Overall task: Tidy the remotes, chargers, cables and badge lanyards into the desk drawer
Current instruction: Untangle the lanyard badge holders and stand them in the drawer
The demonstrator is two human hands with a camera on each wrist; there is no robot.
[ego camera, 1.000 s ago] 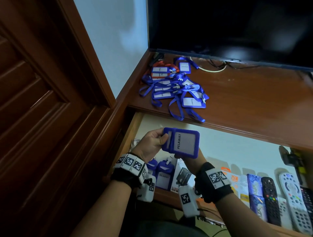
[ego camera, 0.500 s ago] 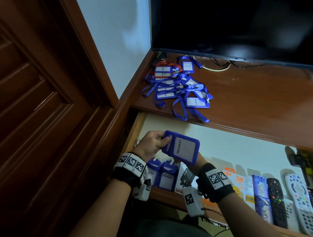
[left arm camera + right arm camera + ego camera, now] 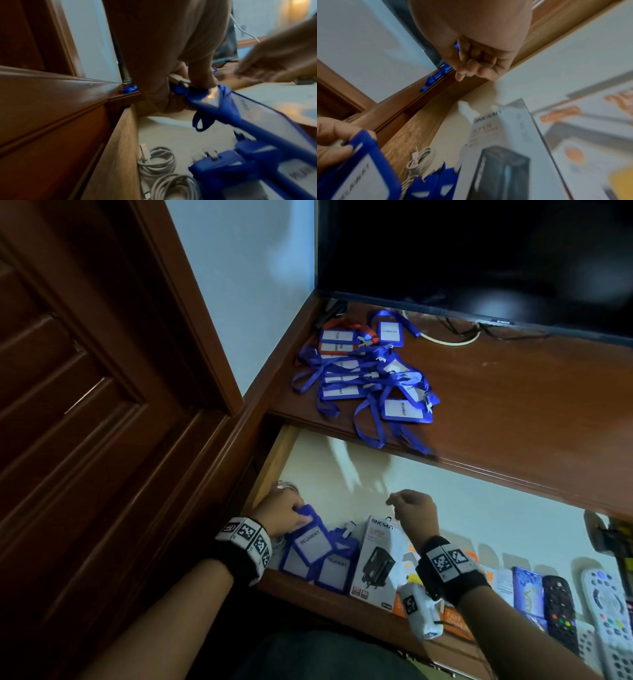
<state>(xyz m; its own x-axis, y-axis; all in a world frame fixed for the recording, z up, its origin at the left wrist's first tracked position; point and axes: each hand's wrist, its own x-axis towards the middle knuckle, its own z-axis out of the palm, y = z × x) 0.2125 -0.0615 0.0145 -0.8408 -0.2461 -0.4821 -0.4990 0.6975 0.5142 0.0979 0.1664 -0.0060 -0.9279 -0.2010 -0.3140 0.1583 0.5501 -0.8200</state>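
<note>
Pinching the badge holder (image 3: 313,544) by its top, the left hand (image 3: 284,513) held it on other badges (image 3: 334,573) in the left front corner of the drawer (image 3: 272,465); the empty right hand (image 3: 415,513) hovered, loosely curled. On release, the dangling strap (image 3: 200,121) might have snagged.

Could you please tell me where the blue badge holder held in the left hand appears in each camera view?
Head: the blue badge holder is lower centre-left, pinched at its top by the left hand.
Left wrist: it runs from centre to the right edge, blurred.
Right wrist: bottom-left corner.
Shared landmark: the drawer's left wooden wall, beside it in all three.
</note>
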